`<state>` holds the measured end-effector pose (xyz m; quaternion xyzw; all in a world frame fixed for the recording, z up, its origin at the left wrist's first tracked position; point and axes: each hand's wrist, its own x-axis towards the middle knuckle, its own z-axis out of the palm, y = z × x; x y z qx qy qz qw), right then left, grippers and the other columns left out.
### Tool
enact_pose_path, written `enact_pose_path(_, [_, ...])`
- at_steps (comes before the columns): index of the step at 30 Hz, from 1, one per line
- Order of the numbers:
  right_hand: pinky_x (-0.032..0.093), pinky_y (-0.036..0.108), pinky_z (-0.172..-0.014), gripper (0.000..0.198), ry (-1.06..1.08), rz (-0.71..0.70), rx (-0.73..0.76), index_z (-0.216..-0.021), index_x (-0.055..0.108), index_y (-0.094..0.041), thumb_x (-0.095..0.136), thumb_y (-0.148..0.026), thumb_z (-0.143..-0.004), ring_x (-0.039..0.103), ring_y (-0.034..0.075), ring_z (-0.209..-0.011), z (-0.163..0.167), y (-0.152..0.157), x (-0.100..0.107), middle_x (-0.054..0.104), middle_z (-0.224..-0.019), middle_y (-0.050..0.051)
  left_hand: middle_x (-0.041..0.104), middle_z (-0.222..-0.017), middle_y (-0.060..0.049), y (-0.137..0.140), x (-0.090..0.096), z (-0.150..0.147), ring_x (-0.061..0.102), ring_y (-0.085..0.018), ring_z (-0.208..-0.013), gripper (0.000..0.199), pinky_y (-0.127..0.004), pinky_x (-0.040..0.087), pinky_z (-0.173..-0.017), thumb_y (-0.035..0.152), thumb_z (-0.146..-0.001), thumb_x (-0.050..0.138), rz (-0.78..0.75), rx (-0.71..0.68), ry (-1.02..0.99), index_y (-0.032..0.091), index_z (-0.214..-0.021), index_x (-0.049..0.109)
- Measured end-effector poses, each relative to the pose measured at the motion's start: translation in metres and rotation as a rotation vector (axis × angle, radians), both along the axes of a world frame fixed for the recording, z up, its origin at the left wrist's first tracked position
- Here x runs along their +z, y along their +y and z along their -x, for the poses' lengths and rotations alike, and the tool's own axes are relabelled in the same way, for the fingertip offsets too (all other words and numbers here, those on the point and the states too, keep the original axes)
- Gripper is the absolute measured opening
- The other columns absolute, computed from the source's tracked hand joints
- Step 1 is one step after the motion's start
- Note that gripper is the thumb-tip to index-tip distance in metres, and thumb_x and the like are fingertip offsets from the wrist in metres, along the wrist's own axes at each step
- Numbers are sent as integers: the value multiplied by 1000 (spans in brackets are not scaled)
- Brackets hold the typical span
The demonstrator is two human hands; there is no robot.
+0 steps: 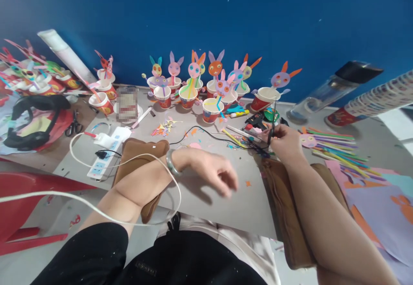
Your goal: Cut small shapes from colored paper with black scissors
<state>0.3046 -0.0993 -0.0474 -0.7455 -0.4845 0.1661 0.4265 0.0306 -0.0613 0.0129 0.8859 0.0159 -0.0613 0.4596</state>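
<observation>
Blue wall (206,10) | bunny cups (211,112) looked pretty done | right hand (286,142) gripped scissors (271,132), left hand (216,170) half-curled, empty | strips (335,137), cup stack (371,100) seemed unused

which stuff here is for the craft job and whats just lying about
Likely for the job: scissors in the right hand, rabbit-headed paper cups, stacked paper cups, coloured paper sheets

Probably just lying about: black-lidded clear bottle, loose paper scraps
</observation>
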Motion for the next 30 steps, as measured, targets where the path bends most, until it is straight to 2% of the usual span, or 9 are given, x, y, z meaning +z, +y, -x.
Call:
enact_pose_path(3, [50, 29, -67, 30, 131, -77, 36, -63, 51, -21, 77, -36, -61, 63, 17, -69, 1, -1, -1, 71, -75, 6, 63, -132, -16, 2, -4, -5, 54, -33, -129, 32, -54, 39, -113, 19, -83, 66, -426, 655, -184, 17, -115, 71])
enact_pose_path(4, [51, 30, -67, 31, 161, -98, 41, -62, 51, -21, 78, -36, -59, 64, 17, -69, 2, -2, -1, 71, -75, 6, 55, -143, -17, 4, -7, -6, 43, -36, -140, 37, -60, 29, -118, 15, -82, 65, -541, 822, -220, 16, -118, 69])
enact_pose_path(5, [52, 30, -68, 31, 185, -115, 45, -62, 51, -21, 78, -35, -59, 64, 17, -69, 3, -2, 0, 71, -74, 6, 49, -149, -18, 6, -10, -7, 35, -37, -146, 40, -62, 23, -121, 14, -80, 66, -598, 888, -242, 15, -120, 68])
enact_pose_path(7, [52, 30, -68, 30, 220, -142, 56, -62, 52, -20, 79, -33, -58, 65, 17, -70, 6, -4, 2, 70, -73, 5, 53, -145, -18, 9, -16, -9, 40, -36, -143, 38, -58, 27, -121, 16, -78, 69, -521, 874, -272, 14, -116, 69])
enact_pose_path(11, [53, 32, -72, 28, 261, -173, 122, -63, 55, -20, 81, -31, -60, 65, 17, -71, 19, -12, 11, 71, -74, 4, 72, -112, -12, 6, -28, -17, 66, -22, -103, 30, -39, 52, -97, 20, -83, 65, 8, 771, -253, 13, -111, 70])
enact_pose_path(16, [54, 33, -74, 25, 144, -255, 306, -66, 58, -21, 81, -30, -71, 63, 17, -70, 46, -26, 20, 71, -76, 4, 71, -106, -11, 2, -39, -31, 65, -15, -86, 32, -30, 51, -82, 20, -80, 70, 556, 835, -229, 11, -111, 69])
enact_pose_path(20, [54, 33, -72, 28, 87, -315, 443, -66, 56, -22, 81, -30, -74, 64, 17, -69, 64, -32, 17, 69, -75, 2, 69, -98, -7, 2, -37, -34, 62, -12, -81, 26, -28, 49, -78, 27, -82, 72, 745, 895, -189, 12, -102, 70])
enact_pose_path(24, [54, 34, -72, 21, 44, -339, 477, -67, 56, -23, 76, -24, -75, 67, 19, -73, 68, -36, 13, 71, -79, 3, 66, -81, -3, 3, -33, -32, 62, -9, -70, 28, -24, 48, -69, 39, -84, 70, 901, 914, -166, 11, -85, 65])
enact_pose_path(30, [55, 39, -76, 21, 4, -250, 447, -63, 53, -25, 72, -22, -71, 68, 23, -78, 71, -40, 16, 74, -86, 5, 65, -65, -1, 2, -34, -34, 63, -8, -62, 20, -21, 48, -64, 24, -83, 72, 937, 945, -154, 11, -74, 59])
